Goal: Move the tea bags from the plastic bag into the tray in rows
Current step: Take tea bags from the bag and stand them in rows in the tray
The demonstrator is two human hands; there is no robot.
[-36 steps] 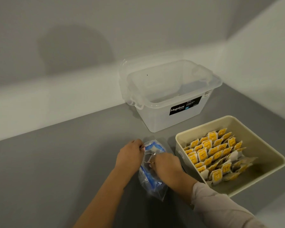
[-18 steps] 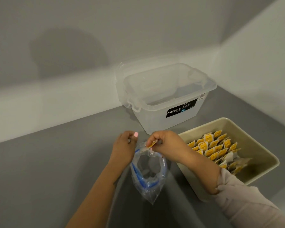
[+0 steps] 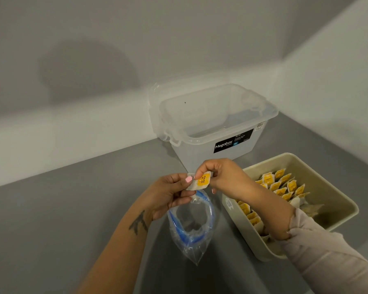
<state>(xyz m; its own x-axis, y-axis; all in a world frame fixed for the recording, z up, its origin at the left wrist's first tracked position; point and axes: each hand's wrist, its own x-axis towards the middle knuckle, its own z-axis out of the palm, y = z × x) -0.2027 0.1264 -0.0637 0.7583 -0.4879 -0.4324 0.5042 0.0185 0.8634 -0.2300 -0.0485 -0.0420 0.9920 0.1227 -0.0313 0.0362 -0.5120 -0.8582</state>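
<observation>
Hands are meeting above the grey bench: the right hand is pinching a yellow-labelled tea bag by its top edge, while the left hand is touching its lower corner with the thumb and gripping the rim of the zip-top plastic bag hanging below. Just right, the beige tray is holding rows of tea bags; a clear Megabox storage box is standing behind

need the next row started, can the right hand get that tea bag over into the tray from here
Probably yes: the right hand pinches the tea bag beside the tray, whose open top has bare floor at the far side.
</observation>
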